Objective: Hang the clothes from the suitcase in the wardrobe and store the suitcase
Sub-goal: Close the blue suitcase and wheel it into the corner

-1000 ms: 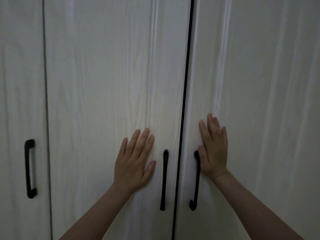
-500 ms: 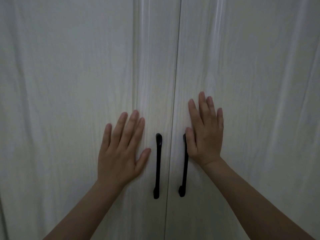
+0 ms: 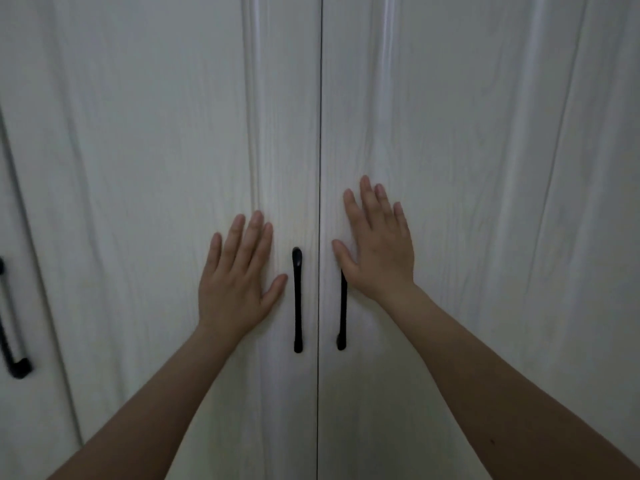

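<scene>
White wood-grain wardrobe doors fill the whole view in dim light. Two door leaves meet at a thin dark vertical seam [image 3: 319, 202] that runs from 12 o'clock to 6 o'clock, slightly right of center; the leaves sit flush, with only a hairline gap between them.

My left hand [image 3: 235, 285] lies flat on the left door leaf [image 3: 145, 168], just left of center. Its fingers are straight and slightly spread, pointing toward 12 o'clock, with the thumb angled toward 2 o'clock. The hand grips nothing. A black bar handle [image 3: 297, 299] stands vertical just beside the thumb tip, between my hand and the seam; thumb and handle are apart.

My right hand [image 3: 379, 251] lies flat on the right door leaf [image 3: 485, 168], at 1 o'clock from my left hand and a little higher. Its fingers are extended and fanned toward 12 o'clock, with the thumb pointing toward 10 o'clock. This hand also grips nothing. The heel of the palm covers the upper part of a second black handle [image 3: 342, 323]; the lower end of that handle shows below the wrist, close to the seam.

Both forearms enter from the bottom corners, at 7 o'clock and 5 o'clock.

At the left edge, near 9 o'clock, a third door [image 3: 20, 237] carries another black handle [image 3: 14, 355], partly cut off by the frame edge and blurred.
</scene>
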`<state>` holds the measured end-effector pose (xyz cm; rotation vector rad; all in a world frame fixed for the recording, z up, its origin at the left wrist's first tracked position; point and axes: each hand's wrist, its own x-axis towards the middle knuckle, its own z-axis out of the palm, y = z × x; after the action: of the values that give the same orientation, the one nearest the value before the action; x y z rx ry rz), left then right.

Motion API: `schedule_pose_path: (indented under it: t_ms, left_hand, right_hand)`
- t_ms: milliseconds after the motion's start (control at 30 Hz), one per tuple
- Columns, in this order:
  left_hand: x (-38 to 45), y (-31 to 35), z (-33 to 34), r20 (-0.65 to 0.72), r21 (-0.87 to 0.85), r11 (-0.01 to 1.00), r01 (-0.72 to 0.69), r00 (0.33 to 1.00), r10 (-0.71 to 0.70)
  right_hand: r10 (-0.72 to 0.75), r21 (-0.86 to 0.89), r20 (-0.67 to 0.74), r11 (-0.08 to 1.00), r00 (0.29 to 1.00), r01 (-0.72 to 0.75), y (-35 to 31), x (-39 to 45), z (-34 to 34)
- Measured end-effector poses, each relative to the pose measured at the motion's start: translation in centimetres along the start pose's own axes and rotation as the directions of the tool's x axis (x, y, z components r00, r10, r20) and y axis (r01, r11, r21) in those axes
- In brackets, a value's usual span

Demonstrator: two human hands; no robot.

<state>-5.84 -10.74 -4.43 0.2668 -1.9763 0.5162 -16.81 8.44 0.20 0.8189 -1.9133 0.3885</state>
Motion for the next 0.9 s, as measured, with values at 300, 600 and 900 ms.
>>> schedule_pose_path:
  t_ms: [300,600,900]
  left_hand:
    - [-1.5,-4.2,-12.5,0.092,-0.105,0.985,0.138,0.987,-0.128]
    - [-11.5,-17.7,-28.5,0.087,0.171,0.889,0.425,0.892,-0.444]
    - [-26.5,-21.3,-41.8,0.108,0.493,0.607,0.623,0.649,-0.753]
  right_hand:
    - [0.016,0.451,0.089,0.891,0.996,-0.055,-5.2,-1.3,-7.9]
    - [-0.108,0.901,0.179,0.417,0.978,-0.119,-23.7,1.1,-10.9]
    - [-0.447,0.986,0.164,0.081,0.88,-0.143,-41.3,-6.5,-13.1]
